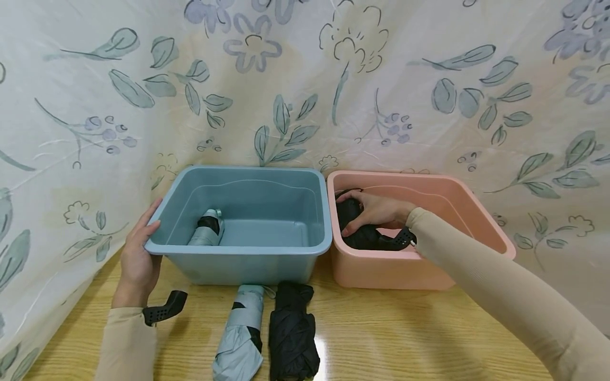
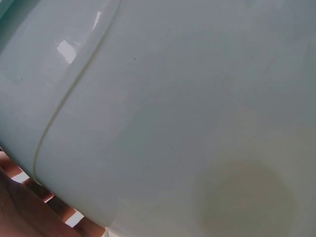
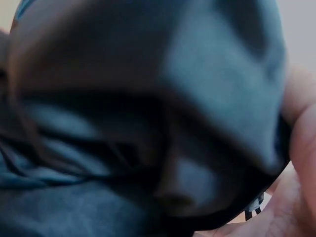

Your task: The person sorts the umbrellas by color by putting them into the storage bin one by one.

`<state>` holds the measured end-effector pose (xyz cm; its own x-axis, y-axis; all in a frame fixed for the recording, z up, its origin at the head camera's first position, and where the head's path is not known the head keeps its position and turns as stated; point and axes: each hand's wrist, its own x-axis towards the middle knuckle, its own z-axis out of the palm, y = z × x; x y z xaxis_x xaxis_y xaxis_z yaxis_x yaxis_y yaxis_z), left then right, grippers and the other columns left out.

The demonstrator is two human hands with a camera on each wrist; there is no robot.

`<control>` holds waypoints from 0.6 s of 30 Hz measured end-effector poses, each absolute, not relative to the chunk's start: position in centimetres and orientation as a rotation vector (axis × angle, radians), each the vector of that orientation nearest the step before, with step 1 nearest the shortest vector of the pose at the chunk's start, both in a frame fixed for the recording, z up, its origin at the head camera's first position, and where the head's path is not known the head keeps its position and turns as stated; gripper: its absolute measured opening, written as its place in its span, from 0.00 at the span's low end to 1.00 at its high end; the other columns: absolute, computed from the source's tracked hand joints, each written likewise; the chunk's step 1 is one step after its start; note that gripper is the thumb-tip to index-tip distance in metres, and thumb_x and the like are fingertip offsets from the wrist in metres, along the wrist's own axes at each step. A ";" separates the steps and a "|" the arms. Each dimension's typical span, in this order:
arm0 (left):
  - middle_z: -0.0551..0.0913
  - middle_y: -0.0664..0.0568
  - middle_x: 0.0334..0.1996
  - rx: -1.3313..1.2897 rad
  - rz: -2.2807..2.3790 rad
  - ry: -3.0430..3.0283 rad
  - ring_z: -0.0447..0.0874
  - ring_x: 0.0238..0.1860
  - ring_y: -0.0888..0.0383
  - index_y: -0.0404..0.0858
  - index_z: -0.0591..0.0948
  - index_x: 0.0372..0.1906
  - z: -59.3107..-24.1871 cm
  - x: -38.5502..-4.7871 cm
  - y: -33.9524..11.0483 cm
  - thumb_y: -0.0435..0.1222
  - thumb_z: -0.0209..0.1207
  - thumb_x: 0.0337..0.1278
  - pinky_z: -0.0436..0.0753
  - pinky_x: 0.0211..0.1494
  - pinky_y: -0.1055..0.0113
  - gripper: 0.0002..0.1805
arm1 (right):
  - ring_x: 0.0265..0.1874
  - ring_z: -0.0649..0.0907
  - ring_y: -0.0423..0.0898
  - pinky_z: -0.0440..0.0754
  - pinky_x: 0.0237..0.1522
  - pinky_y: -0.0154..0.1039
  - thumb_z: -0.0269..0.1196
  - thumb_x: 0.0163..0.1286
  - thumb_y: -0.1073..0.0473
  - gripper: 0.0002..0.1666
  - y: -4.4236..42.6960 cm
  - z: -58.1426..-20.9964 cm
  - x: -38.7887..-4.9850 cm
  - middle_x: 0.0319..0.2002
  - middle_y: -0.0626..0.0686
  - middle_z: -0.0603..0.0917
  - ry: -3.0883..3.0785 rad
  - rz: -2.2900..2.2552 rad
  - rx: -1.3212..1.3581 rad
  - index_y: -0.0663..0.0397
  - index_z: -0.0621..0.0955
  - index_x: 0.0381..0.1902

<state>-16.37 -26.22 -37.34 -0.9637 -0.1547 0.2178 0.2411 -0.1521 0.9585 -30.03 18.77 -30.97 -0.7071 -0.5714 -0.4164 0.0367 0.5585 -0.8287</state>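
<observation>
Black bundle [image 1: 349, 212]: at 9 o'clock inside pink bin [image 1: 391, 272]; probably a folded umbrella.
Right hand [image 1: 379, 209]: fingers and thumb curled round the bundle; a firm grip with loose cloth gathered should serve best.
Left hand [image 1: 139, 256]: fingers fairly straight against blue bin [image 1: 243, 267], 9 o'clock side; light pressure should steady it.
Pale umbrella [image 1: 240, 333], black umbrella [image 1: 294, 338]: blue bin's 6 o'clock.

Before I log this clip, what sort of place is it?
Probably an indoor tabletop recording setup: a floral sheet backs a wood-grain surface holding a blue bin and a pink bin.
</observation>
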 end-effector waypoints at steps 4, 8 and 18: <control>0.51 0.52 0.80 -0.103 -2.204 -1.850 0.48 0.77 0.51 0.52 0.57 0.81 -37.4 -16.4 -26.2 0.43 0.36 0.81 0.48 0.74 0.54 0.29 | 0.66 0.69 0.57 0.69 0.67 0.54 0.79 0.56 0.60 0.56 18.8 -31.2 -30.1 0.69 0.61 0.62 2.100 -1.134 -0.407 0.48 0.58 0.75; 0.52 0.52 0.80 -0.118 -2.210 -1.841 0.48 0.77 0.51 0.51 0.57 0.81 -37.5 -16.4 -26.3 0.43 0.37 0.81 0.50 0.74 0.57 0.29 | 0.66 0.71 0.56 0.73 0.64 0.53 0.77 0.60 0.59 0.56 18.8 -31.5 -30.1 0.70 0.61 0.62 2.032 -1.164 -0.382 0.46 0.57 0.77; 0.51 0.51 0.80 -0.142 -2.209 -1.838 0.47 0.78 0.51 0.51 0.57 0.81 -37.6 -16.3 -26.3 0.43 0.36 0.81 0.49 0.74 0.55 0.29 | 0.57 0.78 0.60 0.80 0.47 0.51 0.72 0.65 0.56 0.55 19.1 -31.8 -30.3 0.78 0.60 0.45 1.952 -1.141 -0.377 0.41 0.53 0.80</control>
<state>-16.33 -26.32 -37.60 -0.9605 -0.1386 0.2415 0.2627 -0.1637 0.9509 -30.29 19.14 -31.79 -0.6158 -0.6062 -0.5033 0.1408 0.5438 -0.8273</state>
